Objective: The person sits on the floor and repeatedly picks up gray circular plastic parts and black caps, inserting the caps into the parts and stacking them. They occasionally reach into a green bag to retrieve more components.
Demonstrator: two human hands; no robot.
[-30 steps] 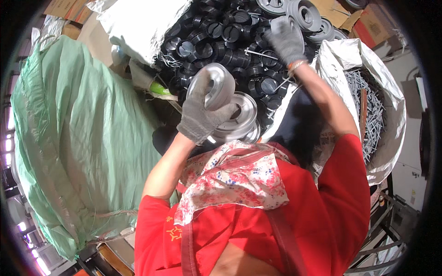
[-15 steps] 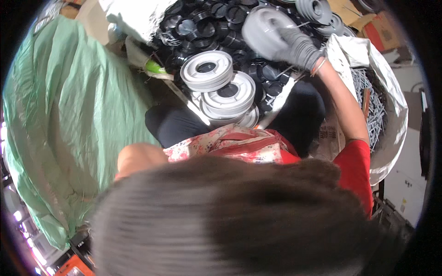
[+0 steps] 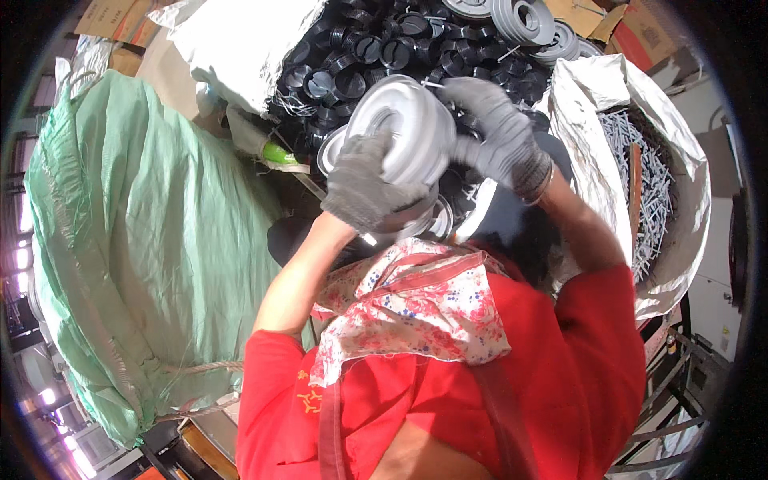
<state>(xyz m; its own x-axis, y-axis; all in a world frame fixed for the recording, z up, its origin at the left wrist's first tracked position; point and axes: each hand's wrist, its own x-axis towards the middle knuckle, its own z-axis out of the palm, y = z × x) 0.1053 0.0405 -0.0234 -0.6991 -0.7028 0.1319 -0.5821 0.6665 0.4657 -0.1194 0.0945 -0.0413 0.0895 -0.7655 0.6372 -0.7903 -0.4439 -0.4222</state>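
My gloved left hand (image 3: 364, 186) is closed on a light grey round plastic piece with a ring-shaped opening (image 3: 412, 124), tilted up above my lap. Its fingers reach into the opening. On the piece's right side is my gloved right hand (image 3: 500, 136), somewhat blurred, thumb and fingers apart in a curve; whether it touches the piece is unclear. A thin pale pin (image 3: 432, 84) shows by its fingertips; I cannot tell if it is held. Behind and below the raised piece, more grey round pieces (image 3: 442, 218) are partly hidden.
Black threaded plastic caps (image 3: 396, 54) are heaped ahead. More grey round pieces (image 3: 524, 20) lie at the far right. A white sack (image 3: 690, 192) of grey pins (image 3: 640, 176) stands right, with a brown stick (image 3: 636, 188). A large green sack (image 3: 152, 240) fills the left.
My right hand has come back from the far right toward the middle with a grey round piece. My left hand has come into view and now grips a grey piece.
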